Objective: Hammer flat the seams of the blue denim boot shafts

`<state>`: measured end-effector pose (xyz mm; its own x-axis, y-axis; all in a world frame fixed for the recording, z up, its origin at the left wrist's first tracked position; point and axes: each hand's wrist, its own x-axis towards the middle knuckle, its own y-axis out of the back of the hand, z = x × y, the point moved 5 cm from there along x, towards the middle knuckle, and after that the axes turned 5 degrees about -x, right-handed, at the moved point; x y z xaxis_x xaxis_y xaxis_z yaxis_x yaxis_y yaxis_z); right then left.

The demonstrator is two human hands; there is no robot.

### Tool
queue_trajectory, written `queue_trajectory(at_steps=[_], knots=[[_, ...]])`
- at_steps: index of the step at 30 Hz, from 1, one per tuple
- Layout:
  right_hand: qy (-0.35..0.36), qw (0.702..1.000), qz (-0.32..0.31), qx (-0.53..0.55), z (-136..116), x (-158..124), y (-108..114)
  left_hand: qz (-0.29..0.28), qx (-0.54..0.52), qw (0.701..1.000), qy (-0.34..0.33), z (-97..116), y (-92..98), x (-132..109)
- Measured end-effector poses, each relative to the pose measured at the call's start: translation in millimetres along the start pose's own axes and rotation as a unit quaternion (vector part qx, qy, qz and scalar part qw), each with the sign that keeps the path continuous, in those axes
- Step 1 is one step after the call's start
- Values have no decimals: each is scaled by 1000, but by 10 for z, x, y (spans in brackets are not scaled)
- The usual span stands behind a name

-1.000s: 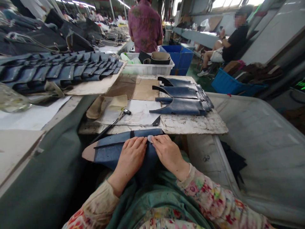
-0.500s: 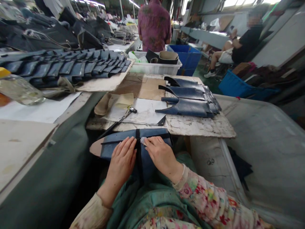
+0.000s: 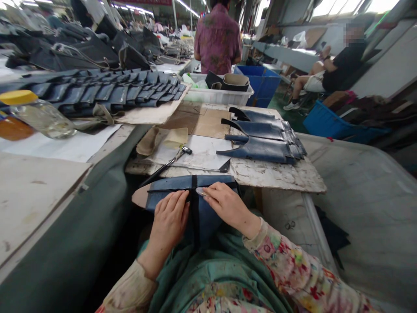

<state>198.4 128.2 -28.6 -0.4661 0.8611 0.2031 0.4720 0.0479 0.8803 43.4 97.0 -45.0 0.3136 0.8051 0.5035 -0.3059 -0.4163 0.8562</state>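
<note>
Right hand [image 3: 228, 208] partly hides pale tool [image 3: 200, 191]; can't tell what it is. Left hand [image 3: 171, 215] covers part of blue piece [image 3: 208, 215]. Orange container [image 3: 13, 129] cut by left edge, standing person [image 3: 219, 41] by top.

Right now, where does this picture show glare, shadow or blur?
Head view: the windows at upper right are washed out white. Head view: sheen glints on the blue pieces laid out on the board. Head view: deep shadow lies left of the green cloth over the lap. Head view: the far background looks soft, while the left hand and right hand look clearer.
</note>
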Motion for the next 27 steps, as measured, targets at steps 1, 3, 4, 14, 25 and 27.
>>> queue_trajectory(at_steps=[1,3,4,14,25,27], knots=[[5,1000,-6,10,14,13,6,-3,-1,1000,15,-13,8,30],[13,999,-18,31,47,46,19,-12,-7,999,38,-29,23,101],[17,999,-26,42,65,68,25,-18,-14,999,43,-28,29,139],[60,994,-82,-34,-12,160,64,-27,-25,998,-44,60,55,222],[13,987,-62,-148,-155,155,-24,-51,-71,995,-58,37,-18,203],[16,984,-61,-164,-168,173,-34,-59,-77,994,-52,32,-20,210]])
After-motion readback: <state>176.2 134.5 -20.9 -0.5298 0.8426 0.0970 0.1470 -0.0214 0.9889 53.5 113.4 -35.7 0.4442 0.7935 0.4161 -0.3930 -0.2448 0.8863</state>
